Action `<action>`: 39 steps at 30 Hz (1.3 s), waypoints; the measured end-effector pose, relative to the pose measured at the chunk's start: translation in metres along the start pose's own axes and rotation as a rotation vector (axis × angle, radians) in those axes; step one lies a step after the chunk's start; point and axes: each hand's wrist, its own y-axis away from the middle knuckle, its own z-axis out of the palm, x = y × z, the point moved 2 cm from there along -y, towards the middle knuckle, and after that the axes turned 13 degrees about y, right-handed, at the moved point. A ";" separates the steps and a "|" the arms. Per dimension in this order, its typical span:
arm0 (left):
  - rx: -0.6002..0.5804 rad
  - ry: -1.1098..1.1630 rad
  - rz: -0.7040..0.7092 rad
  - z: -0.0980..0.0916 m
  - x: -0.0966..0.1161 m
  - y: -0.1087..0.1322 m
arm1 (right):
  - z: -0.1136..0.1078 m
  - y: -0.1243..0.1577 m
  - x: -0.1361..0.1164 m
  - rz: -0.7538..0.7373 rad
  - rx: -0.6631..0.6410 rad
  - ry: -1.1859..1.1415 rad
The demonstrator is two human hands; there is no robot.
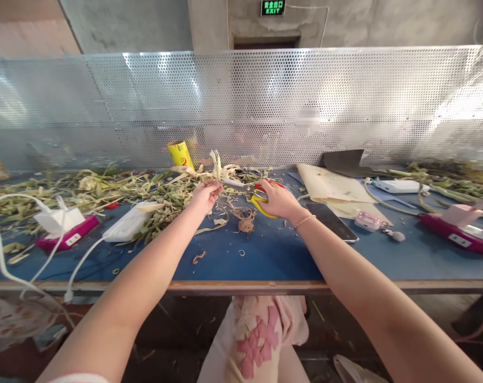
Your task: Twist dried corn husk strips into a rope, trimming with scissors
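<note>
My right hand [279, 198] is closed around scissors [265, 205] with red and yellow handles. Their metal blades point left, the tips close to the fingers of my left hand [207, 196]. That hand is pinched at the base of a pale dried husk [216, 164], which stands up above the fingertips. Exactly where the blades meet the stem is too small to tell. Just below the scissors, on the blue table [249, 266], lies a small brown ball of twine [246, 225] with loose strands around it.
Dried leaves and stalks [161, 213] heap up on the left. A yellow tube [180, 154] stands before the perforated metal screen [265, 106]. Around me are a phone [331, 222], a pink earphone case [368, 221], brown paper [333, 183], and magenta power strips [68, 240] with white cables.
</note>
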 end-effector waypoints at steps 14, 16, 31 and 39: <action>-0.004 -0.016 0.003 0.000 0.000 -0.002 | -0.003 -0.001 -0.003 -0.006 -0.056 0.016; -0.004 -0.012 -0.004 -0.001 0.000 -0.002 | -0.003 -0.001 -0.003 -0.010 -0.047 0.020; 0.039 -0.015 -0.007 0.003 0.001 0.001 | 0.003 -0.004 0.001 -0.031 -0.046 -0.022; 0.025 -0.007 -0.007 0.002 0.001 0.001 | 0.005 -0.005 0.001 -0.063 -0.067 -0.072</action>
